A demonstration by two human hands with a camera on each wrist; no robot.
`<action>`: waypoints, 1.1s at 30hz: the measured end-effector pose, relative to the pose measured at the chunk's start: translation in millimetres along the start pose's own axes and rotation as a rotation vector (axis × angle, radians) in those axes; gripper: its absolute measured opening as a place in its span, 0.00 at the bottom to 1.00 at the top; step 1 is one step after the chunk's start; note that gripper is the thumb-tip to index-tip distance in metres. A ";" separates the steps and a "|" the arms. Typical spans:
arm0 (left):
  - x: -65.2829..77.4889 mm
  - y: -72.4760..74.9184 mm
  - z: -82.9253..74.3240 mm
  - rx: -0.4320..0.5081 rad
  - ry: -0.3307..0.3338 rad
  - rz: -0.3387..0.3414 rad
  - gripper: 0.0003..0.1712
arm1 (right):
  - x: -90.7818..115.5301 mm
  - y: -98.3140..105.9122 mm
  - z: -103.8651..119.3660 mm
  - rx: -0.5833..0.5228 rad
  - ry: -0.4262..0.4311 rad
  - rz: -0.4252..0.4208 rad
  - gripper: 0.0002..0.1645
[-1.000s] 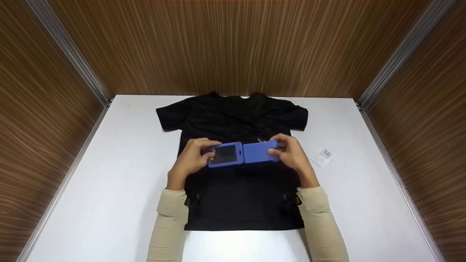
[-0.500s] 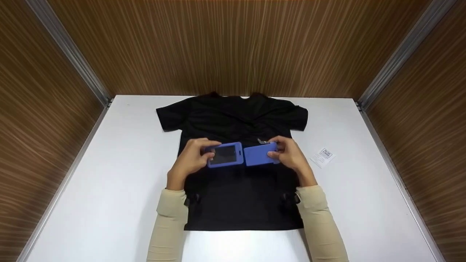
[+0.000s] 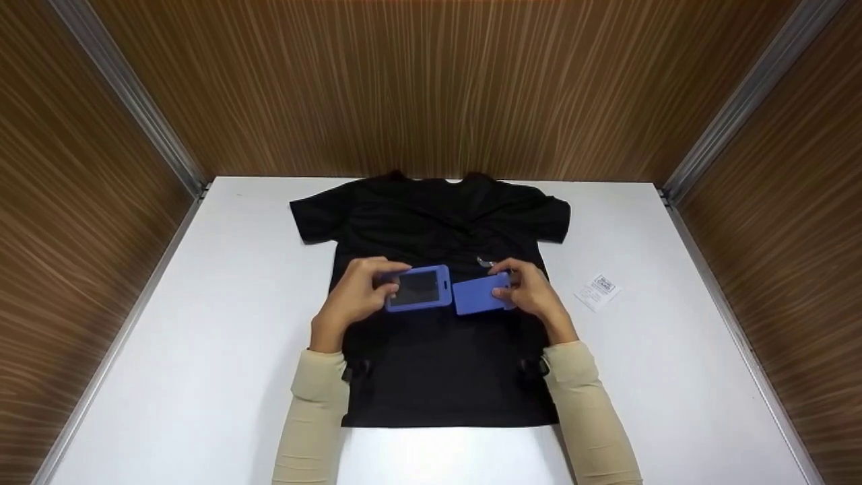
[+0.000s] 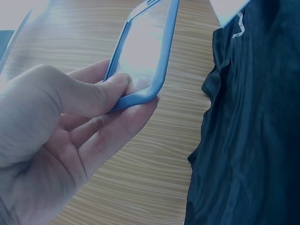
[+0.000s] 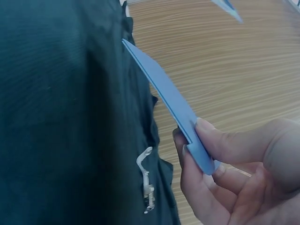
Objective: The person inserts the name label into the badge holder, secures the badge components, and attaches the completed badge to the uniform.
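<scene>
My left hand (image 3: 357,293) pinches a blue card holder (image 3: 445,286) with a dark-looking window by its left end. In the left wrist view the thumb presses on the clear window of the card holder (image 4: 161,70), with fingers behind it. My right hand (image 3: 534,291) pinches a flat blue plastic panel (image 3: 475,296) by its right end, thumb on top. The right wrist view shows this panel (image 5: 164,89) almost edge-on, thin, with a step near the thumb. Holder and panel are apart, with a narrow gap between their near ends, both above a black T-shirt (image 3: 451,377).
A silver metal clip (image 5: 146,180) lies on the T-shirt close to my right fingers. To the right, a small white printed card (image 3: 598,292) lies on the white table (image 3: 673,377). Wood-grain panels (image 3: 431,87) enclose the back and both sides.
The blue panel has moved from level with the holder to lower and more tilted, its left end nearer to me. My right hand has shifted slightly left and down; the left hand stays still.
</scene>
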State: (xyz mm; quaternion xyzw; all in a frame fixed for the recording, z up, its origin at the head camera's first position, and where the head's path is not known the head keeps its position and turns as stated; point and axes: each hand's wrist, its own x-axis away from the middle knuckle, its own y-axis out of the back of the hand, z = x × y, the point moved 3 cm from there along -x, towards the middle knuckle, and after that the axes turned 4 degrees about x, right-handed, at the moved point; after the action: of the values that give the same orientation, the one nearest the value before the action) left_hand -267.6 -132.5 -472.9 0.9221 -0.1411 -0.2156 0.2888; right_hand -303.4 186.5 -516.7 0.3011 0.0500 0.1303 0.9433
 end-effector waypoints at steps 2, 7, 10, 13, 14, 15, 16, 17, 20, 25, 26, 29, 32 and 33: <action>-0.6 -0.6 0.3 -0.001 -0.005 0.000 0.22 | -0.6 -2.3 -3.1 0.014 -0.017 0.006 0.19; -0.4 -1.4 1.1 -0.013 -0.001 0.008 0.22 | -2.8 -6.0 -10.8 0.064 -0.010 0.004 0.18; -0.1 -1.3 1.2 -0.015 0.003 0.013 0.22 | -3.7 -6.7 -13.5 0.097 -0.017 -0.007 0.17; -0.1 -1.2 1.2 -0.012 -0.004 0.009 0.22 | -3.0 -7.0 -12.9 0.151 -0.044 -0.018 0.17; -0.1 -1.1 1.1 -0.010 -0.006 0.008 0.23 | -2.9 -7.3 -12.4 0.173 -0.054 -0.023 0.18; -0.1 -1.1 1.0 -0.010 -0.007 0.007 0.22 | -2.6 -7.6 -11.7 0.199 -0.062 -0.029 0.18; -0.1 -1.0 0.9 -0.009 -0.010 0.006 0.23 | -2.7 -7.8 -11.3 0.229 -0.061 -0.036 0.18; -0.1 -1.0 1.0 -0.008 -0.009 0.006 0.22 | -2.9 -8.1 -11.2 0.258 -0.061 -0.044 0.18; 0.1 -0.8 0.7 -0.011 -0.006 0.008 0.22 | -3.2 -9.0 -11.3 0.316 -0.061 -0.057 0.18; 0.1 -1.0 0.5 -0.015 -0.008 0.008 0.22 | -3.7 -9.4 -14.0 0.365 -0.086 -0.056 0.19; 0.0 -1.1 0.5 -0.014 -0.008 0.008 0.22 | -3.7 -9.4 -14.7 0.371 -0.089 -0.054 0.19; -0.2 -1.6 1.0 -0.013 -0.001 0.010 0.22 | -3.2 -9.3 -15.8 0.381 -0.095 -0.043 0.20; -0.3 -1.8 1.4 -0.013 0.002 0.010 0.22 | -2.7 -9.2 -16.2 0.384 -0.101 -0.033 0.21; -0.2 -1.9 1.4 -0.014 0.002 0.010 0.22 | -2.5 -9.2 -16.2 0.385 -0.104 -0.028 0.21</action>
State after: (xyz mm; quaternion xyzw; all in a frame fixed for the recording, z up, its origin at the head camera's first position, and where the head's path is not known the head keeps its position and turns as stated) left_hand -268.2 -131.6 -475.0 0.9196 -0.1439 -0.2141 0.2964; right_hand -306.6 187.6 -535.2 0.4816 0.0293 0.0895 0.8713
